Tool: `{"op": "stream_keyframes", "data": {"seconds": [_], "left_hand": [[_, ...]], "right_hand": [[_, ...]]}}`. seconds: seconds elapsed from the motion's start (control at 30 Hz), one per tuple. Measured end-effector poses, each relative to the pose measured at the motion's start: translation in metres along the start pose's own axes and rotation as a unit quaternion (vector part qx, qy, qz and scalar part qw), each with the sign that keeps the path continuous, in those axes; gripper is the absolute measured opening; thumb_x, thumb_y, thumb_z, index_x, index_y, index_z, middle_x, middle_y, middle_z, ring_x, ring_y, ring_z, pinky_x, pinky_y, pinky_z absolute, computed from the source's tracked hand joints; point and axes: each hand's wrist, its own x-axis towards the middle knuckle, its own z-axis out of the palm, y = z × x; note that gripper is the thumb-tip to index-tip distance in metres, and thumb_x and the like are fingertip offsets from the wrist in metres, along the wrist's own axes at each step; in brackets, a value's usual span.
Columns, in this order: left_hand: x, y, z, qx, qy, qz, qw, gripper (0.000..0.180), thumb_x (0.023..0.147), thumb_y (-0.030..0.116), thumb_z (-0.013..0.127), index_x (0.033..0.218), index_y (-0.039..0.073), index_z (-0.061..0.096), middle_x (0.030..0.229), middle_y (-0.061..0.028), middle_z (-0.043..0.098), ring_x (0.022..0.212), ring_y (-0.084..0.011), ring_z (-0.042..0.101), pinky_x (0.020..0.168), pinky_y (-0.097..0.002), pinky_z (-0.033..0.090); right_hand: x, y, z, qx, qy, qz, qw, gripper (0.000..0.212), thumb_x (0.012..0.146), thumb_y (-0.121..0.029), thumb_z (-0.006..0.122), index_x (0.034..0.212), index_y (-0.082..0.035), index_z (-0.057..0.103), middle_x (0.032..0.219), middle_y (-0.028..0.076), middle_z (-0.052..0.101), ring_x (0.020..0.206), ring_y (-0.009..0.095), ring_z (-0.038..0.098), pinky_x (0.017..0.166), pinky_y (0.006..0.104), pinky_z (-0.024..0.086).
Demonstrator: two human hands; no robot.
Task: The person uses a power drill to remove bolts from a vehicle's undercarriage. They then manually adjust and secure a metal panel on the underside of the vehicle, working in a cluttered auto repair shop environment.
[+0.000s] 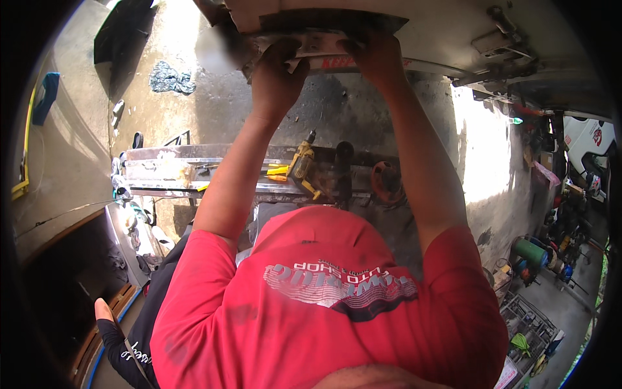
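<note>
Both my arms reach up to the lower edge of a pale vehicle body (447,29). My left hand (280,74) has its fingers bent round the left part of a pale, dirty panel piece (316,45). At the right part of that same piece is my right hand (381,57), thumb towards the middle and fingers partly hidden. Just above the hands a dark flat strip (330,19) lies along the body. Under them runs a white edge with red lettering (337,63). No tool shows in either hand.
Between my arms, a yellow-and-black power drill (302,166) lies on a long metal-edged bench (168,170). A reddish round coil (387,179) is beside it. A crumpled blue plastic sheet (172,78) lies on the floor. A green tank (530,251) stands right; another person's dark sleeve (115,343) shows lower left.
</note>
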Motion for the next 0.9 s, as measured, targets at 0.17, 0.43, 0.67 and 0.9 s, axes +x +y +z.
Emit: {"op": "stream_keyframes", "data": {"seconds": [0.17, 0.43, 0.67, 0.9], "left_hand": [[-0.001, 0.0, 0.0, 0.073, 0.002, 0.019, 0.997, 0.041, 0.086, 0.017, 0.079, 0.122, 0.007, 0.063, 0.105, -0.0103, 0.076, 0.093, -0.0236, 0.076, 0.081, -0.0354, 0.06], [0.015, 0.011, 0.006, 0.158, 0.025, 0.051, 0.986, 0.047, 0.084, 0.027, 0.08, 0.121, 0.01, 0.057, 0.089, -0.0083, 0.075, 0.077, -0.0318, 0.075, 0.069, -0.0437, 0.06], [0.025, 0.039, 0.004, 0.171, -0.011, -0.056, 0.984, 0.047, 0.085, 0.017, 0.078, 0.127, 0.006, 0.057, 0.08, -0.0173, 0.072, 0.079, -0.0362, 0.074, 0.07, -0.0473, 0.057], [0.025, 0.032, 0.012, 0.148, 0.053, 0.01, 0.988, 0.046, 0.086, 0.014, 0.077, 0.126, 0.005, 0.056, 0.076, -0.0158, 0.072, 0.073, -0.0366, 0.073, 0.065, -0.0466, 0.056]], "right_hand": [[-0.006, 0.002, 0.005, 0.005, -0.043, 0.093, 0.995, 0.043, 0.082, -0.036, 0.082, 0.116, -0.01, 0.075, 0.106, 0.016, 0.076, 0.095, 0.035, 0.073, 0.085, 0.0431, 0.057], [-0.011, 0.0, 0.005, 0.057, 0.009, 0.093, 0.994, 0.041, 0.082, -0.036, 0.083, 0.11, -0.008, 0.074, 0.095, 0.014, 0.077, 0.09, 0.032, 0.075, 0.081, 0.0412, 0.058], [-0.004, -0.014, -0.003, 0.136, 0.08, 0.068, 0.985, 0.037, 0.077, -0.021, 0.084, 0.108, -0.005, 0.074, 0.099, 0.018, 0.075, 0.094, 0.04, 0.072, 0.082, 0.0461, 0.057], [-0.01, -0.006, 0.007, 0.124, 0.096, 0.113, 0.981, 0.038, 0.074, -0.022, 0.087, 0.104, -0.003, 0.072, 0.098, 0.02, 0.073, 0.093, 0.04, 0.071, 0.081, 0.0464, 0.057]]}}
